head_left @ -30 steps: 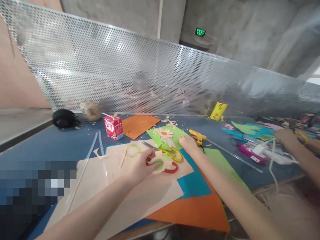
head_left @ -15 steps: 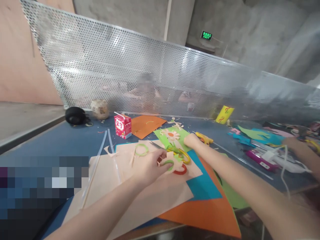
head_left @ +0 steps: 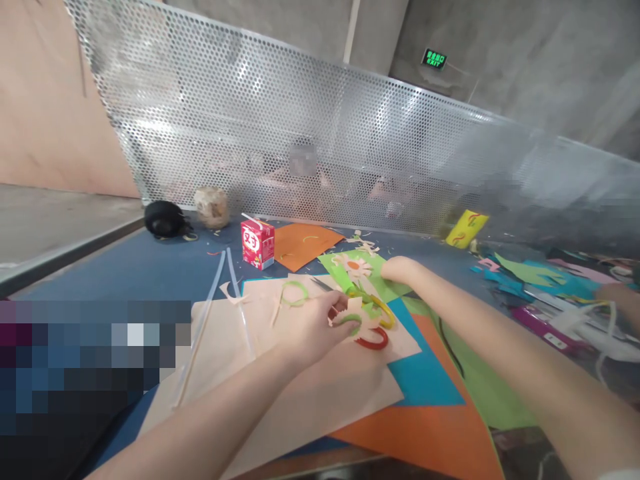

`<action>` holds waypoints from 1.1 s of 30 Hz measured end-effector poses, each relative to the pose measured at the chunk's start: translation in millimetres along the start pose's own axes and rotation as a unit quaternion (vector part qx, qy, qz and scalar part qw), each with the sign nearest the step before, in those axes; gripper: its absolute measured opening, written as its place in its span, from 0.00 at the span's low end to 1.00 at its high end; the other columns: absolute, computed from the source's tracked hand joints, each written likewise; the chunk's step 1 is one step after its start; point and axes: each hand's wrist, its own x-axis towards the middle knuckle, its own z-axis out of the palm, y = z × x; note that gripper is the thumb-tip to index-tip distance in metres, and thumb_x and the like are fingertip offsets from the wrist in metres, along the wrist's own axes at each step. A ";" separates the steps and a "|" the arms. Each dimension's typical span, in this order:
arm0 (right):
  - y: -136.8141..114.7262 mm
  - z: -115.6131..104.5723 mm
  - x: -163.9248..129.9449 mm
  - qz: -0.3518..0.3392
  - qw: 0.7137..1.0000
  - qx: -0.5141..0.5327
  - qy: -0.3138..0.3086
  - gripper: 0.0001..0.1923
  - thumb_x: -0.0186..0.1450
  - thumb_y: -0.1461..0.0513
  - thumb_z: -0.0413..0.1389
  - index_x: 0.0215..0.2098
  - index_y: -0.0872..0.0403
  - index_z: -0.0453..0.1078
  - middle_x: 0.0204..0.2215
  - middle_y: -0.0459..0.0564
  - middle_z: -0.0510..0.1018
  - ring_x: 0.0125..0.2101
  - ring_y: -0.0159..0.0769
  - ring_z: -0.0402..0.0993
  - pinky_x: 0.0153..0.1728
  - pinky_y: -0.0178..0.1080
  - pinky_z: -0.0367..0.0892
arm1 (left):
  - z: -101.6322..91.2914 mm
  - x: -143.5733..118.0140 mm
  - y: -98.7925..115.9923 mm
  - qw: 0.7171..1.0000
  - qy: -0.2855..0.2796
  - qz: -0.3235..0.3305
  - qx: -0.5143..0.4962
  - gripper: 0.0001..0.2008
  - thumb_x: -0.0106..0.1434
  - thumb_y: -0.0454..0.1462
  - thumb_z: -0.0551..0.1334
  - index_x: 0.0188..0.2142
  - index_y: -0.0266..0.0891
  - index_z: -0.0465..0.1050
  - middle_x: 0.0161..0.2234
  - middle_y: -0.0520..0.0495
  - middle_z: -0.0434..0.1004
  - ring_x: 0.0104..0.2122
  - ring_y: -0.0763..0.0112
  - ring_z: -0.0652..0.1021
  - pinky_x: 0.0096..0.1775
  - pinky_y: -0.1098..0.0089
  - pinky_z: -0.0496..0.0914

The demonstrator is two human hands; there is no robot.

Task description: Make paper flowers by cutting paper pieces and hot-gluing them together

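Pinching one fringed beige cutout (head_left: 356,313), the left hand (head_left: 310,330) sits beside two scissors (head_left: 373,319) — right hand (head_left: 400,269) rests loosely curled, empty, on green paper (head_left: 385,283).

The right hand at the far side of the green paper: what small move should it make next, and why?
Probably it should close on the glue gun. The right hand covers the spot beyond the green paper, while the left hand pinches a small paper cutout over the scissors. Whether the right hand already grips anything is hidden.
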 end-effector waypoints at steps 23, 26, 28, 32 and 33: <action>22.8 -2.9 -20.8 0.162 0.978 0.108 0.069 0.14 0.64 0.58 0.49 0.45 0.57 0.65 0.42 0.52 0.71 0.39 0.36 0.70 0.39 0.45 0.67 | -11.8 7.4 -3.1 0.996 0.060 -0.007 -0.062 0.08 0.49 0.38 0.60 0.23 0.39 0.60 0.20 0.57 0.57 0.21 0.78 0.61 0.24 0.75 0.57; 16.6 -10.4 -33.5 0.172 0.954 0.197 0.149 0.21 0.67 0.56 0.38 0.38 0.58 0.69 0.34 0.57 0.75 0.35 0.40 0.74 0.36 0.43 0.66 | -13.2 11.7 -6.2 0.989 0.073 -0.033 -0.120 0.08 0.50 0.39 0.60 0.26 0.37 0.65 0.23 0.55 0.63 0.21 0.78 0.63 0.24 0.75 0.59; 2.4 -13.9 -41.9 0.128 0.936 0.268 0.187 0.20 0.68 0.57 0.35 0.46 0.56 0.65 0.32 0.53 0.77 0.29 0.36 0.75 0.33 0.38 0.67 | -13.4 14.4 -9.8 0.979 0.076 -0.049 -0.180 0.10 0.51 0.41 0.60 0.30 0.36 0.67 0.26 0.52 0.67 0.22 0.76 0.66 0.25 0.74 0.62; -36.9 -13.8 -57.5 -0.058 0.829 0.507 0.229 0.22 0.65 0.54 0.42 0.55 0.51 0.51 0.43 0.52 0.74 0.30 0.32 0.75 0.29 0.34 0.69 | -15.9 16.6 -14.1 0.963 0.096 -0.069 -0.241 0.13 0.51 0.42 0.61 0.31 0.35 0.69 0.28 0.49 0.72 0.27 0.73 0.71 0.28 0.73 0.65; -45.6 -13.2 -61.7 -0.119 0.763 0.597 0.214 0.20 0.65 0.53 0.39 0.50 0.53 0.59 0.41 0.54 0.74 0.32 0.34 0.75 0.30 0.36 0.69 | -16.9 16.5 -13.7 0.962 0.101 -0.074 -0.245 0.12 0.50 0.42 0.61 0.31 0.35 0.69 0.28 0.49 0.73 0.27 0.73 0.72 0.28 0.73 0.65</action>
